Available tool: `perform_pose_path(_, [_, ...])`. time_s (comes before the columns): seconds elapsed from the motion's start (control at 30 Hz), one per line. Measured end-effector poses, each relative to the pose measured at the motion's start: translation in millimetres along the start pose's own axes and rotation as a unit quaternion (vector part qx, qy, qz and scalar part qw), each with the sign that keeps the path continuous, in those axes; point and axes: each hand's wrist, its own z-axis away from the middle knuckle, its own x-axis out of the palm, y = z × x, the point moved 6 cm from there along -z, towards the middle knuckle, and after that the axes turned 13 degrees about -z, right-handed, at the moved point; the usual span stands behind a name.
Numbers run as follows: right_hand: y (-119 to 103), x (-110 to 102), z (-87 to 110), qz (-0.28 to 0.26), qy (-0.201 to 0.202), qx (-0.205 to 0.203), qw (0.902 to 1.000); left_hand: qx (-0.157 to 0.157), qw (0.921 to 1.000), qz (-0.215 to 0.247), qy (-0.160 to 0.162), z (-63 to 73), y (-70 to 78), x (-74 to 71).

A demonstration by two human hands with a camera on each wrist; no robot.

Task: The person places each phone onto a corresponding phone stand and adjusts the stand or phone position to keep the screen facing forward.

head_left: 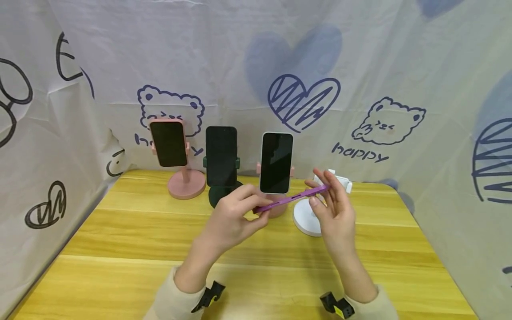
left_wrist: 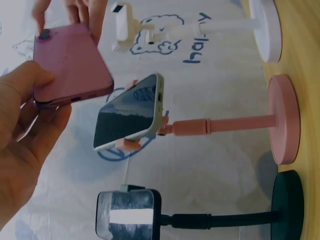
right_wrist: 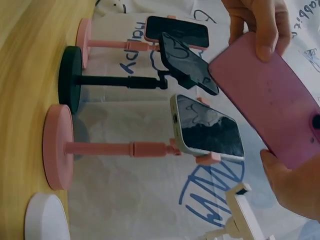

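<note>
A pink-purple smartphone (head_left: 294, 197) is held level in the air between both hands, edge toward the head camera. My left hand (head_left: 236, 215) pinches its left end between thumb and fingers. At the other end my right hand (head_left: 336, 213) grips it with the thumb below and fingers behind. The left wrist view shows the phone's pink back (left_wrist: 72, 65) with a dark camera near one corner. Just behind my right hand stands a white phone stand (head_left: 307, 218), partly hidden, its clamp holding nothing. The phone's screen is hidden.
Left of it stand several phones on stands: a white-edged phone (head_left: 276, 163) on a pink stand (left_wrist: 285, 120), a dark phone (head_left: 222, 155) on a green stand (left_wrist: 287, 205), and another phone (head_left: 170, 144) on a pink stand (head_left: 186, 184). A printed cloth hangs behind the wooden table (head_left: 132, 240).
</note>
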Motion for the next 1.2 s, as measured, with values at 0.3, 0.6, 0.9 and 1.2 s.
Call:
perform_pose_path(0.3, [15.4,6.9,7.0,-0.055,0.025,0.078,0.9951,0.045,0.9925,-0.096,0.06,-1.0,15.9,6.5])
perform_pose_path(0.6, [15.2,7.2,5.8,-0.084,0.027,0.073,0.9934,0.049,0.9928,-0.095,0.054,-1.3,21.3,11.2])
perform_pose_path(0.9, [8.9,4.2,1.0,-0.129,-0.034,0.046,0.9899,-0.054,0.9969,0.009,-0.056,0.2,5.3,14.5])
perform_pose_path(1.2, [-2.8,3.5,-0.6,-0.152,-0.15,0.023,0.9766,-0.193,0.9308,0.25,-0.184,12.1,-15.9,29.3])
